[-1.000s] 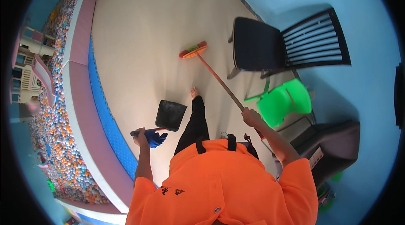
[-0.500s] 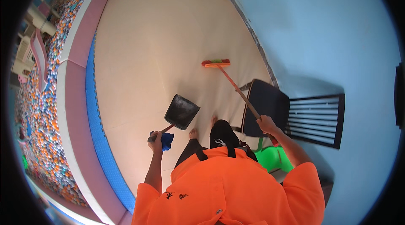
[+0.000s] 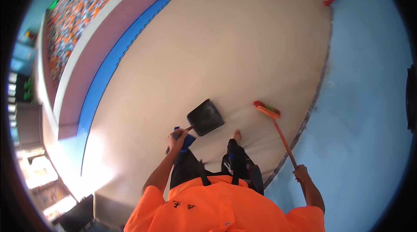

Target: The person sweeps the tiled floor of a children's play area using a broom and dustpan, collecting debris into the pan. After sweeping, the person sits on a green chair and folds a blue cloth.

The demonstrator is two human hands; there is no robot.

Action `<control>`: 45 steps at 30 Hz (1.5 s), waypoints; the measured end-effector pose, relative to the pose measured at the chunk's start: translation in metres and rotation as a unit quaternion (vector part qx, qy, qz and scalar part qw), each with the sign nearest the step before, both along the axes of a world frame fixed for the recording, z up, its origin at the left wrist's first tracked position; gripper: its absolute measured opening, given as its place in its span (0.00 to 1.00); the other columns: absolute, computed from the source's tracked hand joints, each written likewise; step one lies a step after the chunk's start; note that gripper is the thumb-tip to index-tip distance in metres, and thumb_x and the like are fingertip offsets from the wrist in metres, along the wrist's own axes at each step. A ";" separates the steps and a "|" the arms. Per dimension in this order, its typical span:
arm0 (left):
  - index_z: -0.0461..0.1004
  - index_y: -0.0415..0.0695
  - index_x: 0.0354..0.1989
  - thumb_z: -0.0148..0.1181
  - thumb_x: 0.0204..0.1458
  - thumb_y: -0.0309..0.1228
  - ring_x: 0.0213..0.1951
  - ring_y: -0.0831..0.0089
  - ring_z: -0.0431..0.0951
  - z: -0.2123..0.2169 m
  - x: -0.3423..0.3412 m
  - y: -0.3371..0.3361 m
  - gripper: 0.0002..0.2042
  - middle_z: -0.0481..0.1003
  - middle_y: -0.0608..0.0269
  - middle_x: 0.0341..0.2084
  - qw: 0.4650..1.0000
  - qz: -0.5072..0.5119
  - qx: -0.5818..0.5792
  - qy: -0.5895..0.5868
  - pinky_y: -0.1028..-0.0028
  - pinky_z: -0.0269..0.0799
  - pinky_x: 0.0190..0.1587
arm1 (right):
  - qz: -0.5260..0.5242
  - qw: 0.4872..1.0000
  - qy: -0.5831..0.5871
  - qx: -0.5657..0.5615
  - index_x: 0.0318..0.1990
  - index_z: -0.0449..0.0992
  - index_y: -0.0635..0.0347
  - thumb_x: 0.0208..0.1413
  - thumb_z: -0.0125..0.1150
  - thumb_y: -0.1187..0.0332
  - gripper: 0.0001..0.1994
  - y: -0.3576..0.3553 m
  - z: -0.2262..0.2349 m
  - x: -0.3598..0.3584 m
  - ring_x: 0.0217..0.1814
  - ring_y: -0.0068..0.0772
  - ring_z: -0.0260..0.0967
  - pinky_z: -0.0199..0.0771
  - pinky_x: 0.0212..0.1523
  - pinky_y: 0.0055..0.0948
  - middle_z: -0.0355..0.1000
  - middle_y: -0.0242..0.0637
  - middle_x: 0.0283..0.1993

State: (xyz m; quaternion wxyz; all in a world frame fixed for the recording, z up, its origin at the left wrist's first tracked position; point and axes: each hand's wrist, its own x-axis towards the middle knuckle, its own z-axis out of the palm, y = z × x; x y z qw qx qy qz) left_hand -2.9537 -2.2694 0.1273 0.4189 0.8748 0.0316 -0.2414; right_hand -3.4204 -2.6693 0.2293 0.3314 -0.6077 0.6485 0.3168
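Note:
My left hand (image 3: 176, 140) is closed round the handle of a black dustpan (image 3: 206, 117), whose pan hangs ahead of my legs. Bunched against that same hand is a blue cloth (image 3: 188, 141); whether the fingers grip it too, I cannot tell. On the right, my right hand (image 3: 300, 173) grasps the long brown-and-orange shaft of a broom (image 3: 283, 138). The broom's head, orange with red and green bristles, is out ahead of me near the wall.
A blue wall (image 3: 360, 114) rises along the right. Left lie a blue mat strip (image 3: 114, 58), a pink-and-white padded barrier (image 3: 97, 43) and a ball pit (image 3: 89, 21). A red object (image 3: 330, 0) sits by the far right wall. Dark furniture (image 3: 76, 216) stands at lower left.
My view has swung round to the left, and the black chair and green object have left it. The broom head now appears further right and closer to me; both hands keep their holds.

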 end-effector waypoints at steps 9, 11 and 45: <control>0.78 0.43 0.27 0.65 0.43 0.36 0.28 0.74 0.78 -0.056 -0.003 -0.004 0.09 0.78 0.60 0.22 0.996 0.011 -0.092 -0.020 0.73 0.71 0.35 | 0.318 0.935 0.141 -0.067 0.30 0.75 0.69 0.44 0.57 0.73 0.08 -0.102 -0.105 0.104 0.24 0.44 0.75 0.78 0.26 0.38 0.74 0.49 0.25; 0.77 0.45 0.29 0.65 0.43 0.36 0.29 0.65 0.80 -0.064 -0.004 0.003 0.09 0.78 0.58 0.23 0.993 -0.037 -0.093 -0.058 0.72 0.72 0.35 | 0.439 0.877 0.157 -0.117 0.31 0.76 0.67 0.43 0.59 0.72 0.08 -0.119 -0.130 0.115 0.29 0.45 0.76 0.78 0.33 0.38 0.74 0.49 0.26; 0.76 0.42 0.39 0.57 0.44 0.26 0.38 0.76 0.74 -0.167 -0.294 0.096 0.12 0.76 0.62 0.34 0.905 0.230 -0.328 -0.145 0.76 0.69 0.44 | 0.636 0.721 -0.216 -0.172 0.34 0.70 0.66 0.46 0.55 0.72 0.08 -0.057 -0.381 -0.092 0.35 0.46 0.72 0.71 0.35 0.45 0.71 0.49 0.31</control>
